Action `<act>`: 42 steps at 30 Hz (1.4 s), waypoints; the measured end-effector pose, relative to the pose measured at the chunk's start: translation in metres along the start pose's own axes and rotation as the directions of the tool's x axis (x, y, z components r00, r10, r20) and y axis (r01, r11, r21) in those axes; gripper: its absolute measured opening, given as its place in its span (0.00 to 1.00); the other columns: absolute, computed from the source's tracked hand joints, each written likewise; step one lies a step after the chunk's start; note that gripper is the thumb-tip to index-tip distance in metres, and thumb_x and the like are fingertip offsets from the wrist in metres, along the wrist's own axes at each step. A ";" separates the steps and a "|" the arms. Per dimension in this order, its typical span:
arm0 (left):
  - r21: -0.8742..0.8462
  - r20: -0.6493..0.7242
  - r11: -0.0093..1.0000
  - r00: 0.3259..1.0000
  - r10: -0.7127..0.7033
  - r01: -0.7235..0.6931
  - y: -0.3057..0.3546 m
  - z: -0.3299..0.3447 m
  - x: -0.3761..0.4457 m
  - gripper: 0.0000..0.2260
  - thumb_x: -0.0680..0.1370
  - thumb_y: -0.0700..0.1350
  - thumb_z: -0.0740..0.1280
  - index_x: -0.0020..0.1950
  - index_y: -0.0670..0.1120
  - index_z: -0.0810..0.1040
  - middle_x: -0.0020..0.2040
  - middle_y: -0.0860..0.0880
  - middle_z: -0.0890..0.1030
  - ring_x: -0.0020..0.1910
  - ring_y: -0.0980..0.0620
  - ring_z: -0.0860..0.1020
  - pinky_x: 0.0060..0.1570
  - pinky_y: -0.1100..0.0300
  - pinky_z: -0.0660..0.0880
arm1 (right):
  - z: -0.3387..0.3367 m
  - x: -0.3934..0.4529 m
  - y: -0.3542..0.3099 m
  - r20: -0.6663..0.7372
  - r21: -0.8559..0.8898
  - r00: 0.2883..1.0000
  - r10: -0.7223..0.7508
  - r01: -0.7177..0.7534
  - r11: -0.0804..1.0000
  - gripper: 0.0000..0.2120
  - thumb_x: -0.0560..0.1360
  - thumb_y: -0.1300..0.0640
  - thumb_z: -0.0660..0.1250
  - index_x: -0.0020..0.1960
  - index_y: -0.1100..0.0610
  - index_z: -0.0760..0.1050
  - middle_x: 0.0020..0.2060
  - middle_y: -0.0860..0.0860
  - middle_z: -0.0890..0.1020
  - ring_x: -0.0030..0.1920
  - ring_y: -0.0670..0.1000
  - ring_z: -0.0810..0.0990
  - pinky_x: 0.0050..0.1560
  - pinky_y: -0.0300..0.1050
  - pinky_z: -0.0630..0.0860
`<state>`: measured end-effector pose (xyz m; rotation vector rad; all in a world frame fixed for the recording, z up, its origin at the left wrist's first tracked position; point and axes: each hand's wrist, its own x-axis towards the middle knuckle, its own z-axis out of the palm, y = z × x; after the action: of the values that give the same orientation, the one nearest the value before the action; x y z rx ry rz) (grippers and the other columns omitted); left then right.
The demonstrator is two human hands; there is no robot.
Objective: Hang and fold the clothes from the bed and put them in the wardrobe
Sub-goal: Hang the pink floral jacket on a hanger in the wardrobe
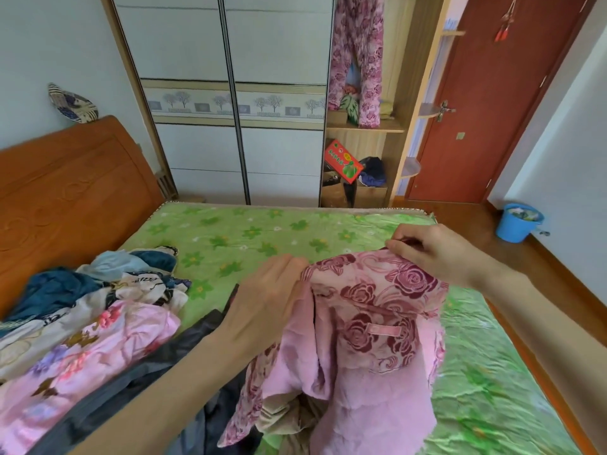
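Behind the bed with its green leaf-print sheet (249, 238) stands the white sliding-door wardrobe (230, 103), its open right bay already holding a hanging pink rose-print garment (359, 60). Your left hand (262, 310) and right hand (433, 254) are both pinched shut on the top edge of a pink rose-patterned fleece garment (377, 323), lifted just above the bed. Keep each grip at a matching corner, draw the edge taut between them and let the rest hang straight below — then fold. It looks thick and soft, plain pink inside, with a small pink tab below your right grip. The heap of mixed clothes (82, 323) lies left of your left grip.
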<state>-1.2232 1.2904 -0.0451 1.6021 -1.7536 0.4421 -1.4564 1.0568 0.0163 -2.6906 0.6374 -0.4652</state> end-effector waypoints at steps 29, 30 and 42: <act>0.247 0.102 0.963 0.986 -0.132 0.104 -0.020 -0.061 -0.005 0.08 0.77 0.53 0.66 0.53 0.52 0.79 0.45 0.56 0.79 0.36 0.53 0.78 0.28 0.51 0.75 | 0.123 -0.028 -0.004 -0.078 0.659 0.997 -0.008 0.057 0.750 0.08 0.78 0.48 0.72 0.50 0.52 0.84 0.34 0.53 0.78 0.33 0.44 0.73 0.35 0.40 0.68; 0.273 0.171 0.957 0.974 -0.146 0.095 -0.023 -0.063 -0.008 0.09 0.76 0.56 0.65 0.53 0.54 0.79 0.45 0.57 0.80 0.37 0.53 0.80 0.28 0.52 0.75 | 0.115 -0.028 -0.004 -0.087 0.650 0.996 -0.030 0.080 0.755 0.04 0.78 0.49 0.72 0.47 0.49 0.84 0.32 0.48 0.77 0.33 0.43 0.73 0.36 0.39 0.68; 0.214 0.118 0.977 0.993 -0.028 0.002 -0.018 -0.093 -0.023 0.26 0.84 0.67 0.57 0.36 0.49 0.74 0.30 0.55 0.70 0.28 0.52 0.70 0.25 0.54 0.69 | 0.096 -0.065 -0.016 -0.154 -0.216 0.886 -0.438 0.403 0.890 0.18 0.84 0.38 0.57 0.50 0.51 0.75 0.39 0.44 0.78 0.31 0.45 0.76 0.31 0.37 0.65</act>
<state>-1.1811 1.3669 -0.0006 1.8252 -1.8330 0.5526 -1.4686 1.1246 -0.0787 -2.9839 0.1315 -0.8340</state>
